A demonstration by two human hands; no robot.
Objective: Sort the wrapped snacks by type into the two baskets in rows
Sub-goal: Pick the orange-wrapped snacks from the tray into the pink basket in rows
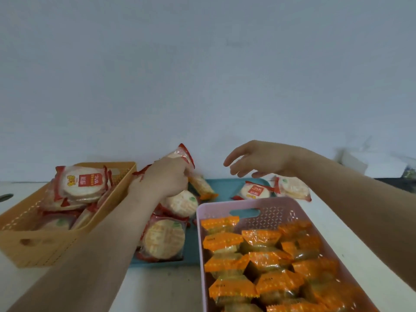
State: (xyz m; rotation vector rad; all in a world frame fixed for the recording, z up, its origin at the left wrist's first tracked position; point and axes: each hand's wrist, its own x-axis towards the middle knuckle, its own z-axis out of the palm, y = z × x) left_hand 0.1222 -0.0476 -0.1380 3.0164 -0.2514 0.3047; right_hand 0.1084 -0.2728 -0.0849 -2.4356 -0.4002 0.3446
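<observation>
Left hand (166, 176): gripping a red-edged cracker packet (182, 154) above the tray's 11 o'clock corner; the curled fingers are hiding the packet's lower half.
Right hand (258, 161): hovering over the tray's 1 o'clock end with fingers spread and relaxed, holding nothing.
Tray (220, 188): lying at the centre of the table (157, 289); packets, the left forearm and the pink basket are covering most of it.
Orange basket (45, 251): sitting at 9 o'clock of the tray and holding a loose pile of round crackers (83, 183); the forearm is hiding its near right corner.
Pink basket (200, 244): sitting at 4 o'clock, overlapping the tray; orange-wrapped snacks (258, 260) are lying inside in rows, and the frame is cutting off its near end.
Loose packets (164, 239): waiting on the tray, red-edged ones at 7 and 1 o'clock, one orange-ended packet (202, 188) at 12 o'clock.
Writing: red labels with white print are showing on the crackers, too blurred for reading.
Unclear: a dark object (5, 197) is being cropped at the left edge.
</observation>
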